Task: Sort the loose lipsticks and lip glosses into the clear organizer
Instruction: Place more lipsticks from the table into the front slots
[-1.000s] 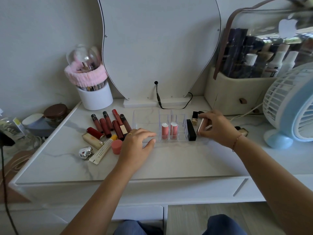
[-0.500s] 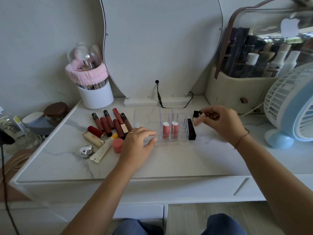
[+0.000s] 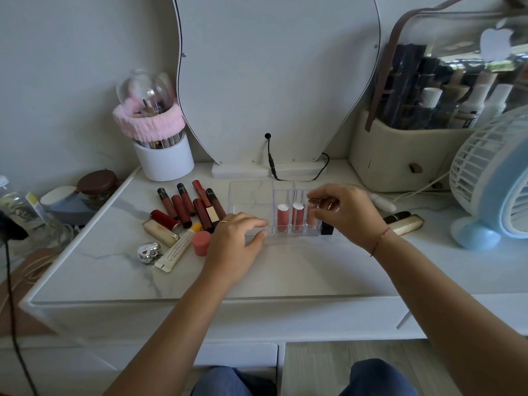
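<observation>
The clear organizer [image 3: 251,192] stands mid-table with two pink lipsticks [image 3: 283,217] upright in its front slots. My right hand [image 3: 347,215] hovers over the slot to their right, fingers pinched on a small lipstick [image 3: 312,221] that shows pinkish through the clear wall. My left hand [image 3: 237,244] rests flat against the organizer's front left edge, holding nothing. Several dark red lip glosses [image 3: 183,207], a white tube [image 3: 178,247] and a pink-capped stick [image 3: 201,242] lie loose on the left. A black lipstick [image 3: 327,228] stands by the organizer's right end; a black and a gold one [image 3: 407,224] lie further right.
A blue-and-white fan [image 3: 494,178] stands at the right edge, a beige cosmetics case [image 3: 400,164] behind it. The mirror [image 3: 274,81] and its cable [image 3: 271,164] are at the back, a white brush holder [image 3: 164,158] back left, a silver heart case [image 3: 148,252] front left.
My right hand picked a lipstick up from the right of the organizer, lifted it and moved left over the organizer's right slot. My left hand stayed put.
</observation>
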